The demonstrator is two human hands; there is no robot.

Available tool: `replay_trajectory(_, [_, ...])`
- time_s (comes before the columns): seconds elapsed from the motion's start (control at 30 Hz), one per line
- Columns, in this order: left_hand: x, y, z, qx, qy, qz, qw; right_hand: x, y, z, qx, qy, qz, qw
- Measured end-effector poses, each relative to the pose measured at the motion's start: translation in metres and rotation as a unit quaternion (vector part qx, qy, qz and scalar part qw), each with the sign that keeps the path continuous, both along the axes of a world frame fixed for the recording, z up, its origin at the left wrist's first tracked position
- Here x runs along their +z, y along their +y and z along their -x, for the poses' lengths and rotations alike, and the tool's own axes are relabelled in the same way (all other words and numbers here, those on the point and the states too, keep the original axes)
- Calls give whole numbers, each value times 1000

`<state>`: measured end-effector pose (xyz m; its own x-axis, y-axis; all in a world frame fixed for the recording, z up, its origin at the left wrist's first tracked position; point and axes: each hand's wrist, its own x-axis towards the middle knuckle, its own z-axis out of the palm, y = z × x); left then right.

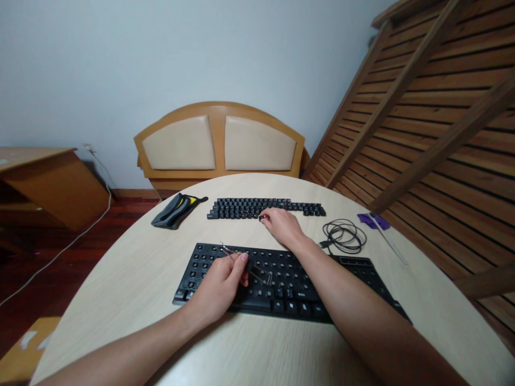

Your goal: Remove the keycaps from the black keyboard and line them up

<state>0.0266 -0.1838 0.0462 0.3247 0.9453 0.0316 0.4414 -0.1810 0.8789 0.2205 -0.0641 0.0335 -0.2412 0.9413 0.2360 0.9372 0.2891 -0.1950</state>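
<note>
A black keyboard (251, 304) lies on the round table, most of its keys stripped to bare switches; some keycaps stay along its front row. My left hand (220, 281) is closed over the keyboard's left half, gripping a wire keycap puller (269, 279) whose wire ends stick out on both sides of the fist. Farther back, my right hand (281, 225) pinches a small black keycap (262, 217) at the front edge of the loose keycaps (235, 206), which are laid out in rows. My right forearm crosses above the keyboard and hides part of it.
A coiled black cable (345, 236) sits right of my right wrist. Farther right are a purple cloth (374, 220) and a thin stick-like tool (388, 239). A grey, black and yellow pouch (177, 210) rests at the back left of the table (132, 279).
</note>
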Motion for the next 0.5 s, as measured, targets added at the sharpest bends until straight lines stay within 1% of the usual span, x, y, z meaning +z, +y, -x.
replay_trajectory(0.23, [-2, 1, 1, 3, 2, -6, 1000, -4, 4, 0, -19, 13, -2, 1000])
replay_trajectory(0.5, [-3, 1, 1, 0, 3, -9, 1000, -7, 7, 2, -13, 16, -10, 1000])
